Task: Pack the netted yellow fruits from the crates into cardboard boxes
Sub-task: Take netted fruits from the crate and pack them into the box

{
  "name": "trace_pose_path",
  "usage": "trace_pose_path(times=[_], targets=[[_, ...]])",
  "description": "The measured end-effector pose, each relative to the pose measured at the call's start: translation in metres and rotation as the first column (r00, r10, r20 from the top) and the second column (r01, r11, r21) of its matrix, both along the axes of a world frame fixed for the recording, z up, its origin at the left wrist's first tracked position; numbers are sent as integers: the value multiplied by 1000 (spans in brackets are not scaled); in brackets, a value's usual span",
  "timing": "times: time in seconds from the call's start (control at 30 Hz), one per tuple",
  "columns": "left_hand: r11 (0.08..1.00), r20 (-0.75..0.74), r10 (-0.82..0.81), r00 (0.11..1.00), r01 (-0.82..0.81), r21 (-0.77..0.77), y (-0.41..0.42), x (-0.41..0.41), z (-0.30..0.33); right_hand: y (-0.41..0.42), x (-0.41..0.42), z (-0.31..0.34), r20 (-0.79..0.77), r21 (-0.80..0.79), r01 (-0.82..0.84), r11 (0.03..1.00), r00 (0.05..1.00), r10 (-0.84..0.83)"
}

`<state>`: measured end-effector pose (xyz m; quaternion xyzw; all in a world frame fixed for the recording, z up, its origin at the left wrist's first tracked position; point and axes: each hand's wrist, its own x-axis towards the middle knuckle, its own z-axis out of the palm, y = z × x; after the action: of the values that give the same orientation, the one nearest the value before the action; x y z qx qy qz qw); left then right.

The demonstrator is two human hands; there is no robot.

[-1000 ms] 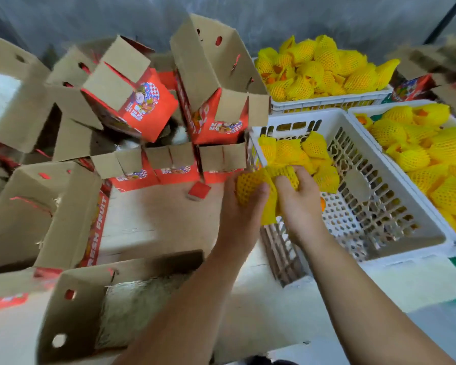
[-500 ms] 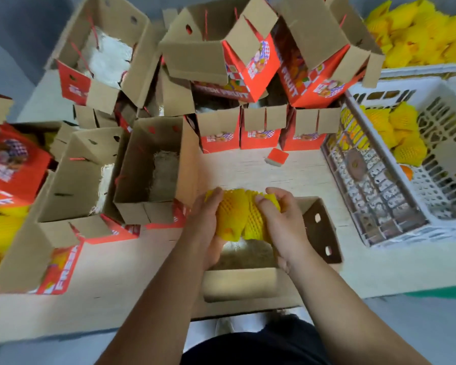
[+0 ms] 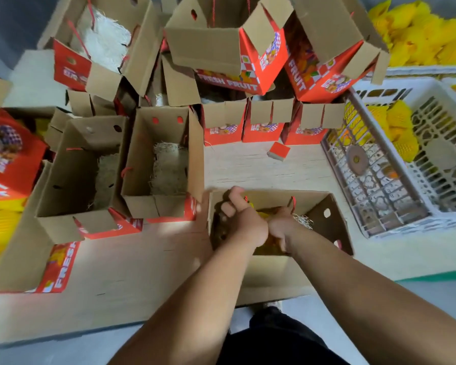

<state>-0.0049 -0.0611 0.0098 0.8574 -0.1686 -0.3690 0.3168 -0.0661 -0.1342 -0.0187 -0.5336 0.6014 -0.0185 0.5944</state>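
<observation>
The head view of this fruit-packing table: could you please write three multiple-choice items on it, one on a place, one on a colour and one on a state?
1. Where are both hands?
A. In the white plastic crate
B. In the open brown cardboard box nearest the person
C. On the floor

2. What colour is the small loose block on the table?
A. Red
B. Blue
C. Green

3. How is the box by the hands?
A. Taped shut
B. Crushed flat
C. Open on top

Answers:
1 B: the left hand and right hand reach inside the open brown cardboard box.
2 A: the small loose block has a red top.
3 C: straw padding and the netted yellow fruits show inside.
</observation>
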Motion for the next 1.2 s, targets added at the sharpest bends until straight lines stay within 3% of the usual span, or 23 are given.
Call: trace_pose_path(times=[0.1, 0.17, 0.2, 0.27, 0.37, 0.47, 0.53, 0.67, 0.77, 0.87, 0.93, 0.97, 1.0, 1.03, 1.07, 1.17, 1.2], targets=[[969, 202, -232, 951, 208, 137, 8, 1, -2, -3, 10, -16, -154, -63, 68, 996, 985, -77], [915, 311, -399, 863, 350, 203, 21, 11, -5, 1, 13, -22, -388, -56, -106, 993, 919, 76], [866, 296, -492, 819, 425, 261, 28, 17, -6, 4, 15, -23, -479, -35, -240, 970, 856, 195], [741, 122, -640, 759, 567, 360, 34, 26, -4, 9, 18, -21, -553, -47, -434, 900, 761, 338], [535, -81, -768, 636, 705, 465, 27, 30, -2, 8, 18, -22, -488, -86, -519, 851, 766, 418], [410, -162, -805, 571, 732, 545, 17, 33, -2, 9, 13, -18, -412, 4, -600, 800, 728, 548], [374, -207, -803, 559, 743, 555, 19, 36, -6, 11, 12, -14, -402, 15, -651, 759, 691, 601], [527, -5, -779, 627, 659, 537, 21, 37, -19, 10, 7, -5, -482, -46, -793, 607, 550, 682], [467, -34, -811, 584, 681, 564, 18, 37, -13, 3, -2, 2, -487, -103, -797, 594, 562, 669], [450, -50, -848, 528, 767, 458, 20, 38, 4, 0, -4, -1, -415, -194, -763, 617, 633, 653], [667, 143, -740, 657, 690, 281, 29, 46, 11, 5, 0, -2, -378, -286, -790, 543, 613, 693], [805, 287, -588, 756, 583, 113, 36, 51, 11, 7, 5, -3, -418, -310, -841, 444, 540, 731], [877, 410, -403, 818, 473, -83, 44, 55, 9, 10, 11, -5, -474, -305, -890, 338, 450, 757], [883, 485, -280, 829, 421, -209, 52, 56, 7, 15, 19, -8, -525, -285, -929, 238, 359, 772], [875, 541, -253, 802, 428, -225, 57, 55, 4, 20, 28, -11, -558, -257, -955, 149, 273, 784], [832, 676, -465, 571, 542, 115, 60, 42, -9, 30, 49, -25, -671, -69, -997, 18, 60, 739], [825, 682, -496, 537, 536, 178, 59, 39, -12, 31, 53, -27, -708, -15, -1000, -12, 2, 706]])
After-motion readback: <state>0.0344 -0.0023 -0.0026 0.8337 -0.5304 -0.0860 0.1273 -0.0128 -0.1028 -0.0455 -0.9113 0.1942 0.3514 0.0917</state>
